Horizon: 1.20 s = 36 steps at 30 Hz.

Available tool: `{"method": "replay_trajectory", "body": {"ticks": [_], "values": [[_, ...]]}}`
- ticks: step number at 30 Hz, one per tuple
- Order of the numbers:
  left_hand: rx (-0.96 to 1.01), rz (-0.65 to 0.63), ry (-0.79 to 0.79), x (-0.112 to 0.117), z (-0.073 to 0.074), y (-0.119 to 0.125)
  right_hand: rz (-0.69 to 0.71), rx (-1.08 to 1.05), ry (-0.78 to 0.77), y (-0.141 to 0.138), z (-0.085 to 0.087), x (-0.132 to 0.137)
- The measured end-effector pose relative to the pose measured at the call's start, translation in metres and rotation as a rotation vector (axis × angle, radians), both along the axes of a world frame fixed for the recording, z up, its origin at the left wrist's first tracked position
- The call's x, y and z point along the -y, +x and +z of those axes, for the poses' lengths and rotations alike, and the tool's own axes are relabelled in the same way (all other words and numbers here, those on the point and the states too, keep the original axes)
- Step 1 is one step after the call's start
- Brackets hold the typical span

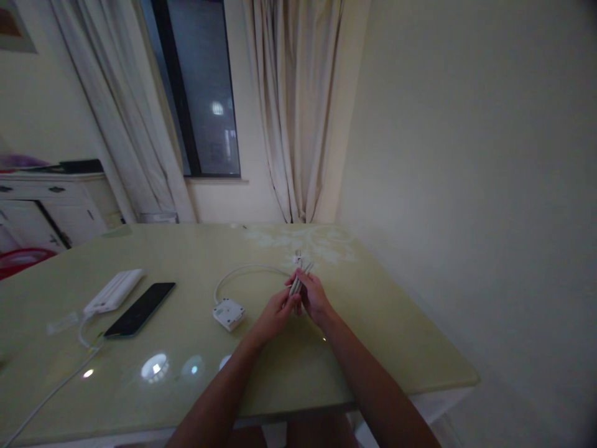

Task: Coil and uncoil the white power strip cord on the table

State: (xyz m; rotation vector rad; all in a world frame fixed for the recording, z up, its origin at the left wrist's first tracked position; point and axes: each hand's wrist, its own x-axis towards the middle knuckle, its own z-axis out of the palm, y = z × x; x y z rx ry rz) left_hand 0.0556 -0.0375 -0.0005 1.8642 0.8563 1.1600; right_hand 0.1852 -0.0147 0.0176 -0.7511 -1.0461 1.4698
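1. Taking the joined hands as the clock's centre, a white, oblong, hard-cased block [114, 291] with thin reddish lines along it lies at nine o'clock, well apart from them.
2. Next to the right, also about nine o'clock, a flat black rectangular phone [140, 310] with a glossy screen lies slantwise.
3. Between eight and nine o'clock, nearer the hands, rests a white, squarish, boxy unit [229, 313]. Its upward face carries small dark dots near the corners and a dull greenish-grey patch.
4. A smooth, round, white cable [252, 267] leaves that unit, rises, and bends in one loose arc towards the hands at three o'clock.
5. The left hand [277, 308] has its fingers curled in, pinching the lower end of the gathered cable.
6. Between the hands, the cable is folded into a narrow bundle of parallel strands [295, 287], tilted towards one o'clock.
7. At twelve o'clock, just beyond the fingers, shows a small white plug [298, 257] with prongs pointing away.
8. The right hand [316, 298] closes its fingers around the bundle's upper part, thumb against the strands.
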Motion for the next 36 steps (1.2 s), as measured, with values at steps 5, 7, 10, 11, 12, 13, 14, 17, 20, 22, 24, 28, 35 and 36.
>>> {"method": "replay_trajectory", "body": {"ticks": [5,7,10,11,12,13,14,17,20,22,24,28,35,36], "values": [[0.088,0.245,0.003,0.001,0.003,-0.001,-0.054,0.242,0.213,-0.006,-0.009,-0.001],[0.154,0.399,-0.037,0.001,0.004,-0.002,-0.034,0.354,0.366,-0.010,-0.009,0.003],[0.214,0.557,-0.047,0.000,0.006,-0.006,-0.048,0.516,0.613,-0.016,-0.004,0.013],[0.217,0.602,-0.028,-0.001,0.006,-0.007,-0.062,0.556,0.673,-0.017,-0.002,0.016],[0.217,0.651,-0.007,-0.002,0.006,-0.008,-0.073,0.585,0.713,-0.017,0.000,0.018],[0.219,0.694,0.009,-0.002,0.006,-0.009,-0.078,0.605,0.732,-0.017,0.001,0.019],[0.224,0.720,0.017,-0.003,0.006,-0.009,-0.075,0.622,0.737,-0.017,0.000,0.019],[0.287,0.638,-0.008,-0.007,0.005,-0.010,-0.054,0.671,0.745,-0.015,-0.005,0.015],[0.366,0.479,-0.082,-0.008,0.006,-0.010,-0.058,0.725,0.749,-0.013,-0.011,0.011],[0.405,0.417,-0.157,-0.009,0.008,-0.010,-0.057,0.778,0.737,-0.012,-0.013,0.011],[0.473,0.368,-0.228,-0.009,0.009,-0.011,-0.034,0.837,0.737,-0.011,-0.014,0.012],[0.770,0.291,-0.375,-0.013,0.010,-0.014,0.012,0.955,0.789,-0.008,-0.014,0.010],[1.070,0.102,-0.425,-0.018,0.010,-0.019,0.018,1.109,0.846,-0.004,-0.022,-0.004],[1.109,0.065,-0.430,-0.018,0.011,-0.021,0.028,1.099,0.859,-0.004,-0.023,-0.005]]}}
